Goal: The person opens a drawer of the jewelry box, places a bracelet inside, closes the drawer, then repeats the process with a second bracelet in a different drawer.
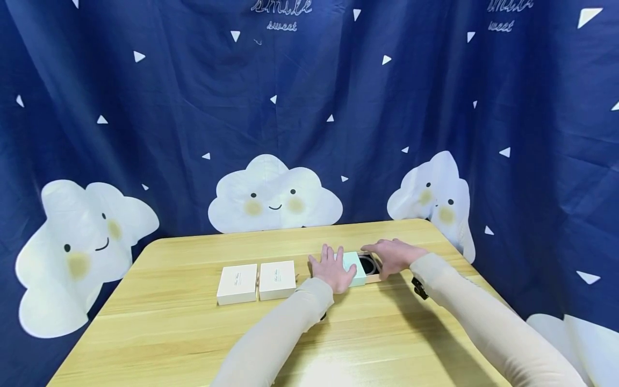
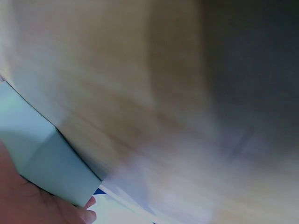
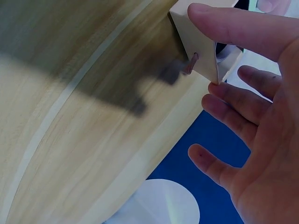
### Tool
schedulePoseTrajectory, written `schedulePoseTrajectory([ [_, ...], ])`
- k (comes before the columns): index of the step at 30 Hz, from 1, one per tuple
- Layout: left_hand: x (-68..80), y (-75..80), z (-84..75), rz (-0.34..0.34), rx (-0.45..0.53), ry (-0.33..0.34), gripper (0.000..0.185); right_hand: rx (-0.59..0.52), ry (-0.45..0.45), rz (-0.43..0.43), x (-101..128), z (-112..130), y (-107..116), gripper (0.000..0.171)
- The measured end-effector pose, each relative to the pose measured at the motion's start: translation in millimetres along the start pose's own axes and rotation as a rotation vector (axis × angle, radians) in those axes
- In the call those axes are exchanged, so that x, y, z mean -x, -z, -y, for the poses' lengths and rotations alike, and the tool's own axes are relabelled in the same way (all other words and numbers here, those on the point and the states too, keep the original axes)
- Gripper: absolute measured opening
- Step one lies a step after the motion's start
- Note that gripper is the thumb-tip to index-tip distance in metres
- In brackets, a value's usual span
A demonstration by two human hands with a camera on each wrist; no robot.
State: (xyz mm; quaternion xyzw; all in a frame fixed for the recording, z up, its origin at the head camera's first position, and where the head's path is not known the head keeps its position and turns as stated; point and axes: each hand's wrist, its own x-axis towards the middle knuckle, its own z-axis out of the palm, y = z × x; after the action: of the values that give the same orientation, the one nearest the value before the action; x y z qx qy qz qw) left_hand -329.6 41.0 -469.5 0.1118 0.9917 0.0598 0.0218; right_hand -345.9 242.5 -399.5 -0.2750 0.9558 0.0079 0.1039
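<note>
A mint-green box sleeve lies right of the table's middle, with its pale pink drawer slid partly out to the right. Inside the drawer shows a dark, round shape with a lighter ring. My left hand holds the sleeve from its left end, thumb on the near side; the left wrist view shows the sleeve's side against the palm. The right hand spans the drawer's right end, thumb on the near edge and fingertips at the far edge. A small ribbon pull sticks out of the drawer's end.
Two white lidded boxes with small printed lettering sit side by side to the left of my left hand. The wooden table ends at a dark blue curtain with cloud faces, close behind its far edge.
</note>
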Motion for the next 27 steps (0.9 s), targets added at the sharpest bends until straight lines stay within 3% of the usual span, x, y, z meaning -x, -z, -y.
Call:
schedulePoseTrajectory([
  [27,2.1,1.3,-0.1,0.009,0.012,-0.008,0.077,-0.027,0.005,-0.021,-3.2,3.3,-4.1,0.093],
])
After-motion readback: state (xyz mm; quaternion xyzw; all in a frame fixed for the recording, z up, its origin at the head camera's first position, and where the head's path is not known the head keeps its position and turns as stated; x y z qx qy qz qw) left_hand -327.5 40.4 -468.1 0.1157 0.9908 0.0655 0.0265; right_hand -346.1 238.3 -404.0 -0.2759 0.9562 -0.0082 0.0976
